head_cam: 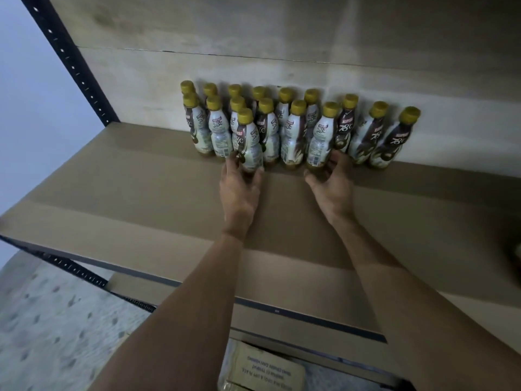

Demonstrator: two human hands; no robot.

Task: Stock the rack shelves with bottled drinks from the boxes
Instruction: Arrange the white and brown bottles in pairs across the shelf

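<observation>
Several gold-capped drink bottles with brown and white labels stand in rows at the back of the shelf [141, 193], against the wooden back panel. My left hand [239, 187] grips the base of the frontmost bottle [248, 142], which stands ahead of the left rows. My right hand [329, 182] curls around the base of another bottle [320, 139] at the front of the middle group. Three more bottles [375, 136] lean slightly at the right end.
The shelf is lined with brown cardboard and has wide bare room in front and to the left. A black perforated rack post [70, 60] rises at the left. A cardboard box [265, 368] sits on the floor below the shelf edge.
</observation>
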